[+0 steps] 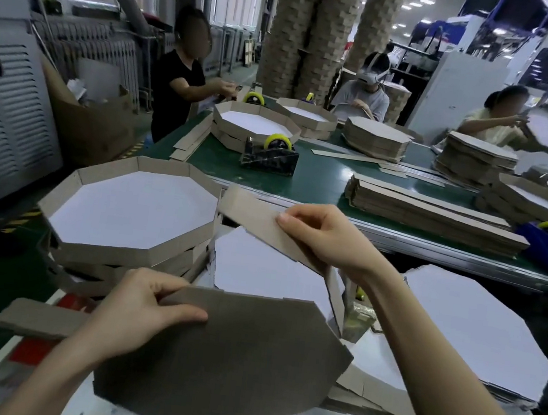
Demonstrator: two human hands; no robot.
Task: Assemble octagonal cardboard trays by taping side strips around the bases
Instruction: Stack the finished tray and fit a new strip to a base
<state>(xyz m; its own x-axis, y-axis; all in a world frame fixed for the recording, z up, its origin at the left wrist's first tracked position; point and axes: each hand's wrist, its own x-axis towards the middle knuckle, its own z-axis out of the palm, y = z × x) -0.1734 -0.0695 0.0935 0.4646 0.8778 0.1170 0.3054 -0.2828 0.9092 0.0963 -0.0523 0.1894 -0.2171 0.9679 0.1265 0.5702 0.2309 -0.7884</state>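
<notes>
Lower centre: two hands fit a side strip to a tray base

Low in the middle of the frame, our left hand (pixel 143 308) pinches the upper-left edge of a brown octagonal cardboard base (pixel 230 357), thumb on its face and fingers behind. Just above, our right hand (pixel 327 238) pinches a long brown cardboard side strip (pixel 254 218) between thumb and fingertips. Both look light and fairly stiff. We judge the strip will bend at its creases, so we should hold near edges and squeeze gently.
</notes>
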